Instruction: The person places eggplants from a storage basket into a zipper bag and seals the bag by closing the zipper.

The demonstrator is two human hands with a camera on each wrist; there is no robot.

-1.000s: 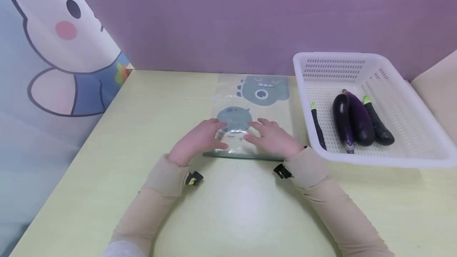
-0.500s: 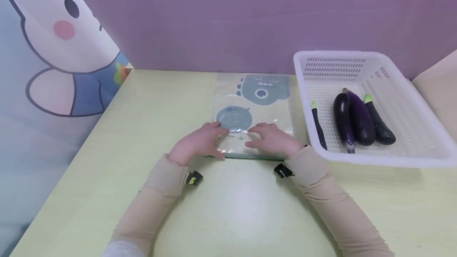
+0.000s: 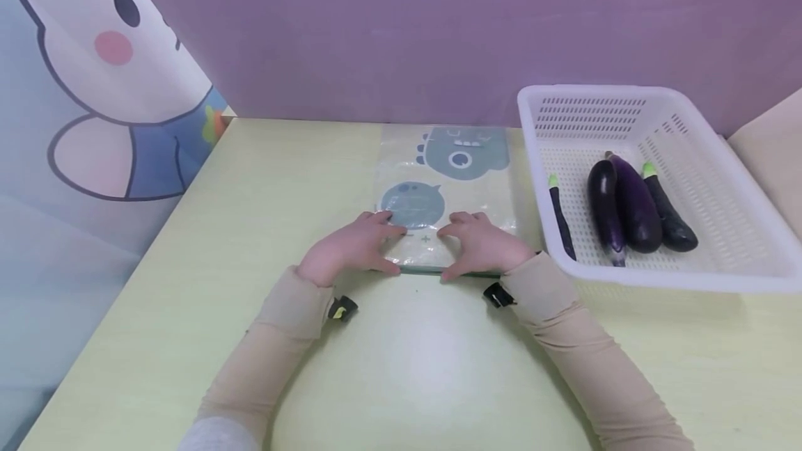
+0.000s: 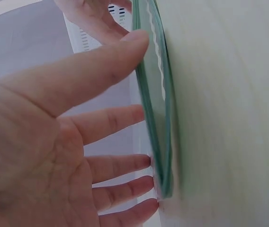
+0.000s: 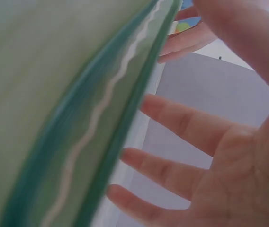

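A clear plastic zip bag (image 3: pixel 473 200) printed with blue-grey cartoon dinosaur shapes lies flat on the table, its green zip edge facing me. My left hand (image 3: pixel 351 246) touches its near left part with spread, fairly straight fingers, thumb at the green edge. On the near right part rests my right hand (image 3: pixel 485 246), likewise spread, its thumb at that edge. Seen from the left wrist, the green-lipped mouth (image 4: pixel 157 109) gapes slightly, with the thumb (image 4: pixel 111 59) at the upper lip. The right wrist view shows fingertips (image 5: pixel 153 105) along the bag's upper side.
To the right of the bag stands a white perforated plastic basket (image 3: pixel 695 280). Several eggplants (image 3: pixel 604 207) of different sizes lie in it. A purple wall panel (image 3: pixel 376 33) rises behind the table (image 3: pixel 401 381), and a cartoon-printed cloth (image 3: pixel 94 242) hangs at the left.
Both hands have drawn slightly nearer to the bag's green edge. The thumbs have come down to that edge, the left first and then the right. The bag and basket stay in place.
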